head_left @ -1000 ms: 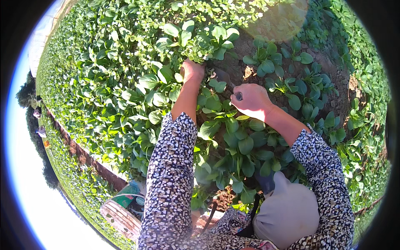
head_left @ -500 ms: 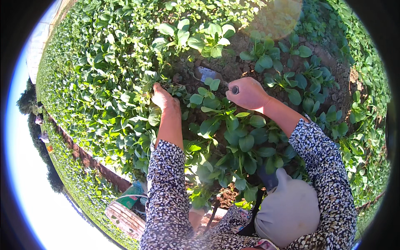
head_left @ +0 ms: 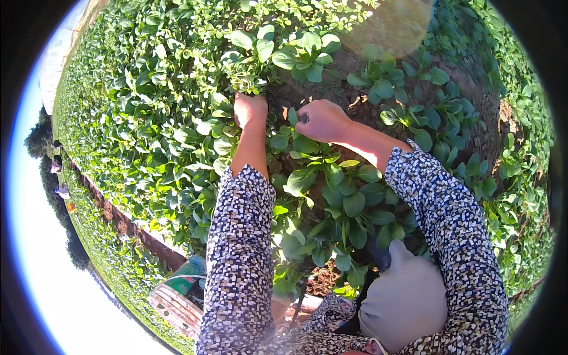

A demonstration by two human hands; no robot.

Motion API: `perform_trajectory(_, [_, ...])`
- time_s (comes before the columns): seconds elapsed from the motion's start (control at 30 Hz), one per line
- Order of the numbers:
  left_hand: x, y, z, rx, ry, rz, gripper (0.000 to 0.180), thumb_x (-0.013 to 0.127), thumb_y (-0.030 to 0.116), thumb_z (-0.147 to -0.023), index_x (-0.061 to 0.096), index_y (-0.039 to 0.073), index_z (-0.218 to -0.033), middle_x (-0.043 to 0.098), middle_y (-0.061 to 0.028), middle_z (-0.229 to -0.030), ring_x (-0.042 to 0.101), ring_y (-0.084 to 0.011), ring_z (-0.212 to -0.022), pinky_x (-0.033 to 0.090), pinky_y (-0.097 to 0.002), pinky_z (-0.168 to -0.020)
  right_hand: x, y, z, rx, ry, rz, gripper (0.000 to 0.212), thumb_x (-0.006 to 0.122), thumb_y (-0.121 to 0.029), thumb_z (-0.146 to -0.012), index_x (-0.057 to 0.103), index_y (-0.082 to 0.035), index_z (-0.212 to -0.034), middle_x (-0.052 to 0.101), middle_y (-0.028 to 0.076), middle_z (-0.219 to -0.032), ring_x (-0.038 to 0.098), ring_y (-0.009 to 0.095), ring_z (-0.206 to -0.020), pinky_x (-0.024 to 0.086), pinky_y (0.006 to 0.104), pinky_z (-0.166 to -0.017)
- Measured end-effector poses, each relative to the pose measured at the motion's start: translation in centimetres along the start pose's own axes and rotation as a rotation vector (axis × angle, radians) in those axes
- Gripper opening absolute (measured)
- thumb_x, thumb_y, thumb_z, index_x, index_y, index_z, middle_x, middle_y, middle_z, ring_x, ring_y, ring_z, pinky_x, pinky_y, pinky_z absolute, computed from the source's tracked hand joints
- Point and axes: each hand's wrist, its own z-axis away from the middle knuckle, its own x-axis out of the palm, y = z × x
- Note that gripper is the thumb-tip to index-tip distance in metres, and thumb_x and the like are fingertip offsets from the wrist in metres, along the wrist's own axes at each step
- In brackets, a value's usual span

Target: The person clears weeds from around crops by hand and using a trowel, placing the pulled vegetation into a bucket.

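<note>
My left hand point(head_left: 251, 110) is closed among the low greens, its fingers bent around the base of a small-leaved weed point(head_left: 251, 81) that sticks out beyond them. Just to its right, my right hand point(head_left: 325, 121) is wrapped around the handle of a hand trowel point(head_left: 305, 118). Only the round handle end shows; the blade is hidden now. Broad-leaved green plants point(head_left: 353, 203) grow below my right hand, and another leafy plant point(head_left: 306, 57) stands beyond both hands.
Dense greenery covers the left. Brown soil point(head_left: 349, 94) shows between plants on the right. A light bucket point(head_left: 177, 310) with something green in it lies tilted at lower left. A pale grey rounded cloth-covered shape point(head_left: 405, 293), perhaps my knee, is near my body.
My left hand has moved forward and slightly right, and closed around the weed. My right hand has shifted left with the trowel, whose metal blade has gone out of sight.
</note>
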Motion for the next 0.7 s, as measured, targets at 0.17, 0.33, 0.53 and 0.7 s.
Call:
perform_trajectory(0.17, [-1.6,-4.6,-2.6,-0.189,-0.017,0.648,0.036,0.068,0.020,-0.082,0.063,-0.006,-0.106,0.067,-0.0124,-0.093,0.063,-0.0223,-0.072,0.051,-0.0359,-0.065,1.5,-2.9,-1.3,-0.167,-0.006,0.156,0.023,0.056,-0.029,-0.077,0.068,-0.010,-0.078,0.066,0.015,-0.077,0.064,0.036,-0.078,0.051,0.0445,-0.073])
perform_trajectory(0.33, [-2.8,-3.1,-2.0,-0.287,-0.063,1.336,0.033,0.060,0.024,-0.086,0.059,0.002,-0.110,0.062,-0.0081,-0.095,0.064,-0.0250,-0.076,0.056,-0.0401,-0.064,-1.4,-0.9,2.0,0.020,0.051,0.062,0.024,0.057,-0.031,-0.077,0.068,-0.010,-0.079,0.066,0.014,-0.077,0.064,0.035,-0.079,0.051,0.0429,-0.073])
perform_trajectory(0.53, [-0.4,-2.2,-4.8,0.340,-0.039,0.372,0.053,0.077,0.024,-0.072,0.059,0.001,-0.115,0.066,-0.0164,-0.104,0.064,-0.0277,-0.091,0.051,-0.0387,-0.082,-0.2,-1.1,0.9,0.020,0.111,-0.019,0.023,0.058,-0.029,-0.077,0.070,-0.010,-0.083,0.066,0.016,-0.077,0.063,0.037,-0.077,0.050,0.0442,-0.072])
perform_trajectory(0.7, [-0.7,3.2,-2.2,0.181,-0.066,-0.224,0.047,0.073,0.039,-0.074,0.066,0.006,-0.107,0.068,-0.0156,-0.105,0.065,-0.0340,-0.101,0.052,-0.0427,-0.084,0.5,-1.1,-3.1,0.016,0.092,0.039,0.024,0.057,-0.029,-0.077,0.072,-0.012,-0.086,0.068,0.016,-0.084,0.064,0.036,-0.085,0.051,0.0441,-0.079])
